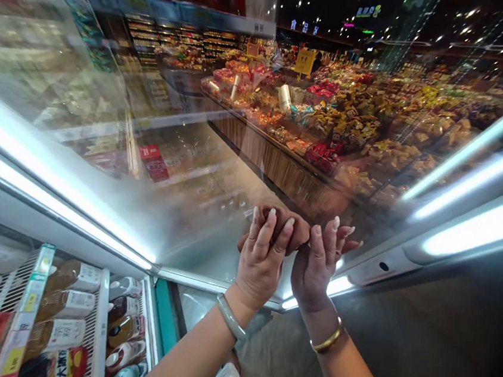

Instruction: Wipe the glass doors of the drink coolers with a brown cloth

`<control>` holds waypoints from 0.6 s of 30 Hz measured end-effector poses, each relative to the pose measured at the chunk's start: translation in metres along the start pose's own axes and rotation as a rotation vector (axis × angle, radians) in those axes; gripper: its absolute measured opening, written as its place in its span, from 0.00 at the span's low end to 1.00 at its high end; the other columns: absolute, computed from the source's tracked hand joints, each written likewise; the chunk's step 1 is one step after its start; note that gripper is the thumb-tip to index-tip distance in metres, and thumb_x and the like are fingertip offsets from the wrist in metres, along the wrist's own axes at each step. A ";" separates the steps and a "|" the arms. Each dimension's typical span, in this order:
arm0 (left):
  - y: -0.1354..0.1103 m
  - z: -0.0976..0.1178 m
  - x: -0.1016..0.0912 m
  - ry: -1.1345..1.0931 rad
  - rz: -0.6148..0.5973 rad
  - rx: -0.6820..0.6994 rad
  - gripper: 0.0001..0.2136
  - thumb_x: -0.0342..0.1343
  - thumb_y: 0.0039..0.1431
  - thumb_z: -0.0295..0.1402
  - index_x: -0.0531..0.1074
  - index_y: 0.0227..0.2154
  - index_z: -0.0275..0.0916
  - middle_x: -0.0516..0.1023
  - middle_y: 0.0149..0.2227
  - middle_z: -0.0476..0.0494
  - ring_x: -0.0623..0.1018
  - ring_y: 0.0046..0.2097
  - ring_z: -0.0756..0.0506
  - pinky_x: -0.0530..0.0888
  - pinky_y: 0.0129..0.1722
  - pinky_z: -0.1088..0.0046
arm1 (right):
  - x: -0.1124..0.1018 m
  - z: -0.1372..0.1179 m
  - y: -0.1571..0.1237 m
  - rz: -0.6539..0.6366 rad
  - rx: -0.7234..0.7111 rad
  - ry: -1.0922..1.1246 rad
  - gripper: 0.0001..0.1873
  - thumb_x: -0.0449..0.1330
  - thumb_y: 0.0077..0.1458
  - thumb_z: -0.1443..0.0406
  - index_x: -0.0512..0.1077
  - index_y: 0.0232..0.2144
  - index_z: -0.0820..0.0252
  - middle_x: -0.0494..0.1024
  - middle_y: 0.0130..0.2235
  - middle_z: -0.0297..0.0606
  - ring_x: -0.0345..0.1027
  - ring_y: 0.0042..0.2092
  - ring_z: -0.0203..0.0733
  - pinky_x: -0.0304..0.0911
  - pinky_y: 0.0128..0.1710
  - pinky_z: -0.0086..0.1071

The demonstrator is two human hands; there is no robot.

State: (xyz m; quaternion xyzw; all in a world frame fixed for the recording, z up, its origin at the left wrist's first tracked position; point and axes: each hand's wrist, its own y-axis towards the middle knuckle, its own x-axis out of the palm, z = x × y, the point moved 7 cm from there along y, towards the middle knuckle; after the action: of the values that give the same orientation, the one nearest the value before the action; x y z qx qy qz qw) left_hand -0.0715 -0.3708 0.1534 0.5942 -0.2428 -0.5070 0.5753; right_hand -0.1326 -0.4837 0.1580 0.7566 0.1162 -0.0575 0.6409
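Note:
My left hand (263,253), with a pale stone bangle on its wrist, is raised to a clear glass pane (193,230). Its fingers are apart and point up, touching or almost touching the glass. Close to its right is my right hand (318,264), a gold bangle on the wrist, also with fingers stretched and apart. A brownish finger-like shape (289,231) shows behind both hands; it looks like their reflection in the glass. I see nothing held in either hand.
Bottles and cartons stand on wire shelves (101,328) of a lit cooler at lower left. Bright light strips (486,219) run along the frame at both sides. Beyond the glass are a long counter (276,161) of packaged goods and a yellow sign (305,62).

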 end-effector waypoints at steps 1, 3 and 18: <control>0.002 0.001 -0.001 -0.017 -0.008 -0.016 0.36 0.56 0.69 0.23 0.50 0.75 0.46 0.51 0.77 0.39 0.49 0.77 0.35 0.66 0.72 0.56 | 0.002 -0.005 0.003 0.005 0.014 0.017 0.36 0.53 0.68 0.72 0.52 0.74 0.50 0.53 0.76 0.45 0.41 0.78 0.51 0.40 0.76 0.63; 0.000 0.001 -0.002 -0.041 -0.007 -0.019 0.33 0.53 0.71 0.25 0.51 0.75 0.46 0.50 0.77 0.41 0.50 0.77 0.36 0.65 0.73 0.56 | 0.008 -0.014 0.004 0.006 0.028 0.033 0.35 0.52 0.69 0.71 0.51 0.75 0.52 0.54 0.75 0.47 0.46 0.77 0.52 0.44 0.75 0.64; -0.019 -0.037 -0.027 0.055 0.038 -0.129 0.38 0.56 0.68 0.21 0.48 0.76 0.42 0.47 0.77 0.36 0.53 0.76 0.38 0.62 0.73 0.60 | 0.026 -0.047 -0.001 -0.136 -0.087 0.035 0.39 0.54 0.65 0.74 0.51 0.75 0.50 0.48 0.77 0.36 0.37 0.78 0.46 0.36 0.78 0.54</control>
State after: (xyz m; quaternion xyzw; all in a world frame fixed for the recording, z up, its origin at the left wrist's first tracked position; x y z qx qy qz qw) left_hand -0.0547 -0.3273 0.1379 0.5648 -0.2049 -0.4939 0.6285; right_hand -0.1105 -0.4345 0.1593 0.7194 0.1806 -0.0825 0.6656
